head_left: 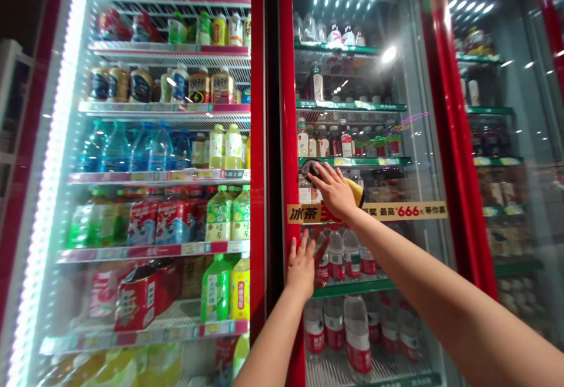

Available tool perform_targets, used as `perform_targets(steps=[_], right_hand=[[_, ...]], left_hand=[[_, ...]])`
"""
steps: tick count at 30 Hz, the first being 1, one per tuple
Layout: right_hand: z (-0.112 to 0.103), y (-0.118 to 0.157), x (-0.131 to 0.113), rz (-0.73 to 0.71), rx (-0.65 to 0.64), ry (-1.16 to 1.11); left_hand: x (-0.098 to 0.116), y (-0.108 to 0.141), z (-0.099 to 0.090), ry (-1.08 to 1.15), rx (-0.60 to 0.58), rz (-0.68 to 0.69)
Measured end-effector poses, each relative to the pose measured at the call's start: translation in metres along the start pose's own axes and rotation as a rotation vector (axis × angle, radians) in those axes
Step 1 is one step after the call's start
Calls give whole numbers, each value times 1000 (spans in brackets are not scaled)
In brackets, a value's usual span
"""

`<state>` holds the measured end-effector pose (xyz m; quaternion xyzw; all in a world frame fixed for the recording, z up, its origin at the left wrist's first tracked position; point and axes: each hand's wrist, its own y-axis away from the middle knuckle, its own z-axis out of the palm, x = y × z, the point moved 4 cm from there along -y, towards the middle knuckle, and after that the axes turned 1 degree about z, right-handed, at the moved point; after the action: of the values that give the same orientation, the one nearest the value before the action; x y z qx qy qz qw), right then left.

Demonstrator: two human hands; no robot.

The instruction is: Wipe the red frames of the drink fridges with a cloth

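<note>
My right hand [333, 188] presses a grey and yellow cloth [356, 192] against the glass door [427, 170] of a red-framed drinks fridge. Dark cloth shows past its fingertips and the yellow side sticks out at the right. The hand is just above a gold printed strip [414, 211] that runs across the door. Lower and to the left, my left hand [301, 268] lies with fingers spread on the door, by the red frame [288, 111], holding nothing. Its reflection shows in the glass beside it.
Left of a dark gap, another fridge stands with lit shelves of drinks, among them blue bottles [161, 147] and green bottles [215, 290]. Behind the wiped-side glass are water bottles [356, 334]. A further glass-doored fridge [489, 140] stands at the right.
</note>
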<state>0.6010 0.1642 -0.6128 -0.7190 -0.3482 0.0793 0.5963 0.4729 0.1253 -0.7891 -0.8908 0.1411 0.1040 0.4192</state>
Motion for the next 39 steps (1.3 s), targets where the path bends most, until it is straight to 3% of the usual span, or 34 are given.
perform_targets(steps=[2, 5, 7, 9, 11, 14, 18, 20, 23, 26, 29, 33, 36, 39], right_hand=[[3, 17, 5, 55, -8, 14], [8, 35, 9, -69, -100, 13], [7, 39, 24, -114, -145, 19], [2, 45, 50, -5, -124, 41], [-1, 59, 78, 207, -55, 66], [2, 87, 99, 390, 8, 94], [0, 91, 111, 195, -106, 130], [-8, 91, 133, 204, -129, 152], [-17, 111, 182, 383, -106, 172], [-16, 148, 224, 547, -62, 146], [-20, 158, 252, 520, -24, 81], [-48, 138, 293, 503, -1, 85], [-69, 150, 313, 453, 85, 125], [-69, 185, 326, 423, 141, 128]], left_hand=[[0, 0, -5, 35, -16, 13], [-1, 0, -9, 41, 1, 22], [-1, -1, -9, 15, 20, 27], [-1, -2, -8, -22, 42, 24], [-1, -4, -8, -51, 61, 23], [-2, -5, -10, -60, 71, 33], [-5, -4, -15, -65, 106, 45], [-1, -5, -19, -64, 149, 43], [22, -16, -23, -82, 225, 66], [61, -45, -21, -116, 244, 156], [104, -86, -16, -117, 219, 214], [148, -140, -12, -110, 156, 268], [164, -168, -13, -112, 150, 273], [165, -185, -16, -127, 163, 270]])
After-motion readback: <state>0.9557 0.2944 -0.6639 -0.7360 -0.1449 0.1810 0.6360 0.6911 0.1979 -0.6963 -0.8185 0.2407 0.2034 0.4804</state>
